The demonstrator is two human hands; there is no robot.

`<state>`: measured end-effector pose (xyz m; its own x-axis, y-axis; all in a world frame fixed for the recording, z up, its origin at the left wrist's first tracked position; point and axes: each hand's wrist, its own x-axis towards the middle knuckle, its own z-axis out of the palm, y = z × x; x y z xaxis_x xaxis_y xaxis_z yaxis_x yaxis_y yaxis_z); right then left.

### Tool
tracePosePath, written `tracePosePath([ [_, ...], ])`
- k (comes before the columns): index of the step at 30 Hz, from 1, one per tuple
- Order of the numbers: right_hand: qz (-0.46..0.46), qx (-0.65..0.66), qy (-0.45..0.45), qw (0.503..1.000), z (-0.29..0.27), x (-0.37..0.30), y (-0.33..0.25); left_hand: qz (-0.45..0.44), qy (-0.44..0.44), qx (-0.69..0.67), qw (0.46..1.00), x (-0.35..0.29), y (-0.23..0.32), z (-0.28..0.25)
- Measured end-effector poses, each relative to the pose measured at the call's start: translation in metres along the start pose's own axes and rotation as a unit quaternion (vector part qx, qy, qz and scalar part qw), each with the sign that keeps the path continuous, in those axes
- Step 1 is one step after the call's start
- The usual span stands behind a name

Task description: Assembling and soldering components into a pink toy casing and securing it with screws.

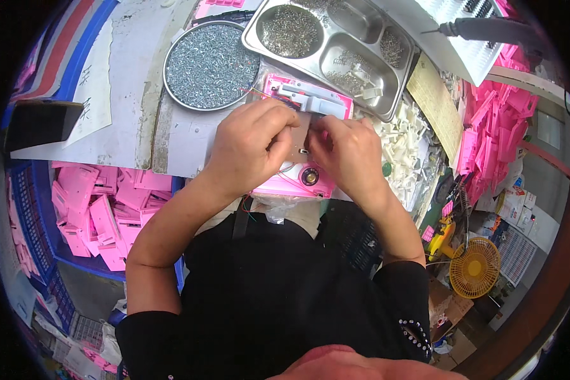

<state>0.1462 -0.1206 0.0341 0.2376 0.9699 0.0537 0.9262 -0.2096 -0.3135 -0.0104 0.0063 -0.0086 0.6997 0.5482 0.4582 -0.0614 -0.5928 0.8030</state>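
Note:
A pink plastic housing (278,185) lies in front of me at the table's near edge. My left hand (252,142) is over its left side with fingers curled and thumb drawn in; whatever they pinch is hidden. Close by on the right, my right hand (349,151) bends its fingers down toward the middle of the same housing, and its grip is hidden too. A grey plastic part (320,105) sits at the housing's far end, with thin coloured wires beside it. Toward me, a round black part with a gold-coloured centre (310,177) is set in the pink plastic.
Beyond my left hand stands a round tray of small metal pieces (212,66). A steel compartment tray (326,63) holds small parts. White plastic parts (405,139) pile up at right, near an electric screwdriver (487,30). A blue crate (114,275) holds pink housings.

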Motion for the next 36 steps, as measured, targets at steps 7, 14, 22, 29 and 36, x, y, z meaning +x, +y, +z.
tracePosePath([
  [7,-0.024,0.064,0.015,0.998,-0.001,-0.002,0.011,0.05,-0.067,0.112,0.99,0.01,0.001,0.005],
  [14,-0.025,0.097,0.02,0.995,0.002,-0.006,0.018,-0.005,-0.121,0.127,0.984,0.017,0.009,0.013],
  [22,0.019,0.143,0.043,0.989,0.007,-0.01,0.012,-0.012,-0.128,0.144,0.981,0.018,0.012,0.016],
  [29,-0.082,0.058,0.14,0.985,0.0,-0.013,0.02,0.012,-0.101,0.159,0.982,0.018,0.009,0.019],
  [36,-0.096,0.022,0.168,0.981,0.008,-0.007,0.015,0.003,-0.12,0.17,0.978,0.018,0.011,0.018],
])
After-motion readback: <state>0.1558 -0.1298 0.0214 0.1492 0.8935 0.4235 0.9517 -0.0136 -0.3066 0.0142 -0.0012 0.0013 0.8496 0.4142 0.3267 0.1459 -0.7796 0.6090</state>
